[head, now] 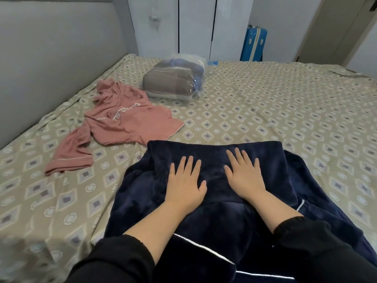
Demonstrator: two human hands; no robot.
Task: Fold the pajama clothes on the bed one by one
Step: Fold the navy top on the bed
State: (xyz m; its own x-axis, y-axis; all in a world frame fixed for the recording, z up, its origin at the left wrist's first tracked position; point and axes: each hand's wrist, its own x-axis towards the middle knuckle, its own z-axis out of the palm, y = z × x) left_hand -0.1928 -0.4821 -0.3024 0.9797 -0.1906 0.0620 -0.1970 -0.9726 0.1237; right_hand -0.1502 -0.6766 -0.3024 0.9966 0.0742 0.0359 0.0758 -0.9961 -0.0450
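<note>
Black sleeves (114,260) frame the near edge, forearms reaching onto the navy pajama (220,225) lying at the near side of the bed (265,111). Its far part is doubled back toward the person. The left hand (184,184) and right hand (243,176) lie flat on that flap, fingers spread, likely smoothing it so the fold holds. Of the 2 garments, the pink pajama top (126,121) lies crumpled to the left, not yet folded. Beyond it sits a clear bag of linens (173,80).

My feed shows a black left sleeve (114,260) and black right sleeve (318,242) with gathered cuffs; left hand (185,184) and right hand (244,178) bare.
</note>
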